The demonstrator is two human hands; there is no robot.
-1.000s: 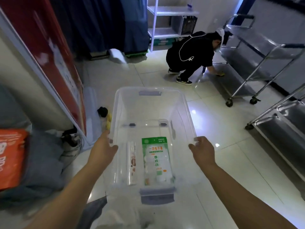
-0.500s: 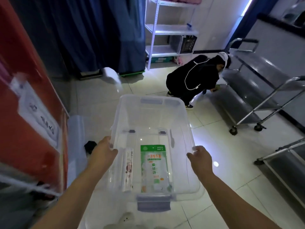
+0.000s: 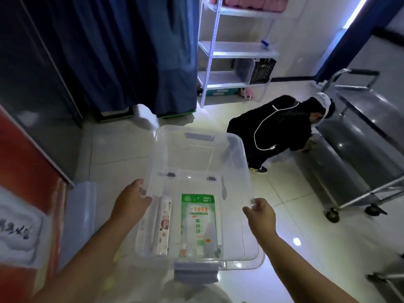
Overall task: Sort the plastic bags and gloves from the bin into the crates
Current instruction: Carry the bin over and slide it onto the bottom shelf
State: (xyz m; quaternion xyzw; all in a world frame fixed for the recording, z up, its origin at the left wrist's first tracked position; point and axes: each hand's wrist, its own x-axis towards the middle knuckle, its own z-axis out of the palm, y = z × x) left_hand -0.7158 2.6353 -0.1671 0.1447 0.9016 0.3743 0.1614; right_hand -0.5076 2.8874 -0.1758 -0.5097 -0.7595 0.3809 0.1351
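Clear rectangular plastic bin (image 3: 237,154) w/ grey end latches is held up over the pale tiled floor (image 3: 113,149). Left hand (image 3: 131,203) grips the bin's left rim, fingers curled over the edge. Right hand (image 3: 260,212) grips the right rim, thumb and fingers pinched on the edge.

Contents, both flat on the bin bottom toward the near end:
- Green-and-white flat pack of gloves (image 3: 197,225), approx. centre.
- Narrow clear-wrapped roll of plastic bags (image 3: 162,226), just beside the pack on its left; touching or apart cannot be told.

Surroundings: person in black clothing (image 3: 277,127) crouches beyond the bin, next to a steel wheeled trolley (image 3: 360,154). White metal shelf rack (image 3: 236,51) and dark blue curtain (image 3: 122,51) stand at the rear.
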